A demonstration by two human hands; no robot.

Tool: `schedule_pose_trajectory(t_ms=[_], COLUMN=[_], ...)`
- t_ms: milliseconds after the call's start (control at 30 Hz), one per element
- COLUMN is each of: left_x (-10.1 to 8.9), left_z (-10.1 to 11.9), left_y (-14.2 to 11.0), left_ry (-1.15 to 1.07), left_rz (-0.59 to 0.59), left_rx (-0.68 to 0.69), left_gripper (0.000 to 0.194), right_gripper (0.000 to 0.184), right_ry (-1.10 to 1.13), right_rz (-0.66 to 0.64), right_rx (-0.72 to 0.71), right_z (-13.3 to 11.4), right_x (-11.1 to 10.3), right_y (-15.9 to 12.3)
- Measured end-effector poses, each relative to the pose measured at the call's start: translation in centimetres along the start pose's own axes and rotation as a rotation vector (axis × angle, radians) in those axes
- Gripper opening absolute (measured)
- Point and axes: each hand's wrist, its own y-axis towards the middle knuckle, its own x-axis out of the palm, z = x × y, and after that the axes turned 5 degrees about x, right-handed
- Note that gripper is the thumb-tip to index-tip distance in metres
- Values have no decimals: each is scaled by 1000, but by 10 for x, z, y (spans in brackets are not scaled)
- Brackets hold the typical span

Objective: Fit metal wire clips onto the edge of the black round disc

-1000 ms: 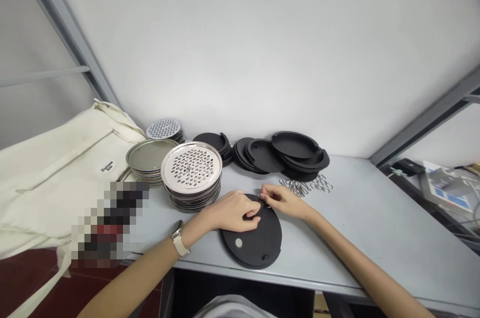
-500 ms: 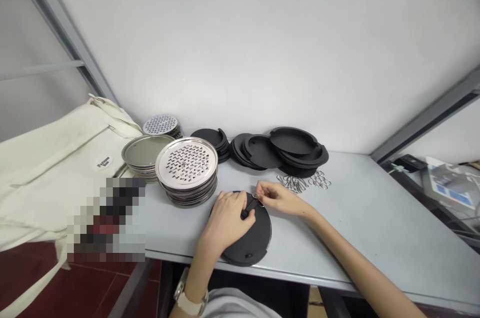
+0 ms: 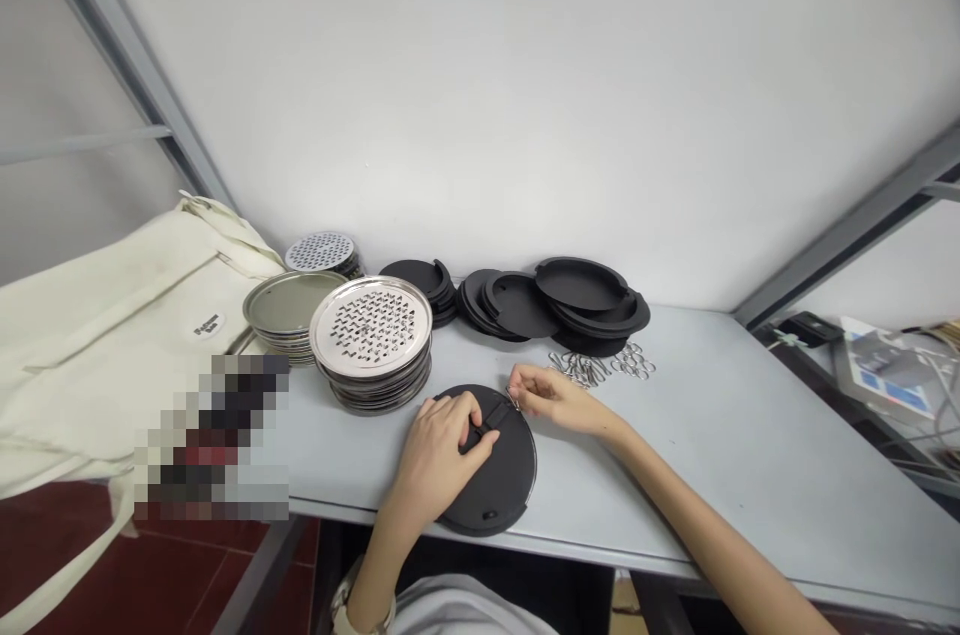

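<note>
A round black plastic lid (image 3: 495,490) lies flat at the table's front edge, with a raised bar near its middle and a small hole near its lower rim. My left hand (image 3: 441,450) rests over the lid's left side, thumb and forefinger closed about the raised bar. At the upper right rim, my right hand (image 3: 551,397) pinches a small metal wire clip (image 3: 513,399), which touches or nearly touches the lid; exact contact is hard to make out. Just behind my right hand lie a heap of metal clips (image 3: 581,367) and several wire loops (image 3: 634,361).
Stacked metal grater discs (image 3: 373,327) stand left of the lid, beside shallow metal plates (image 3: 292,300) and smaller grater discs (image 3: 321,252). Black plastic lids (image 3: 585,285) and smaller black discs (image 3: 416,277) are piled along the wall. A cream bag (image 3: 135,335) lies at left.
My left hand's fingers have shifted slightly on the lid's bar. The metal clip now hangs lower from my right fingers, beside the lid's rim. The view has moved slightly.
</note>
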Motion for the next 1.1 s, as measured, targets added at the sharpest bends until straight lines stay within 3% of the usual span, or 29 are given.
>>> schedule_pose_trajectory(t_ms=[233, 800, 1100], left_x=[0, -1, 0], left_z=[-1, 1, 1], left_y=[-2, -1, -1], left_ry=[-12, -4, -20], left_rz=[-9, 16, 12], left_rx=[0, 8, -9], left_gripper=[13, 13, 13], right_gripper=[33, 35, 33], right_ry=[-240, -310, -262], right_rz=[86, 178, 104], right_rx=[-73, -55, -47], right_z=[1, 0, -2], right_x=[3, 12, 7], right_y=[-1, 3, 1])
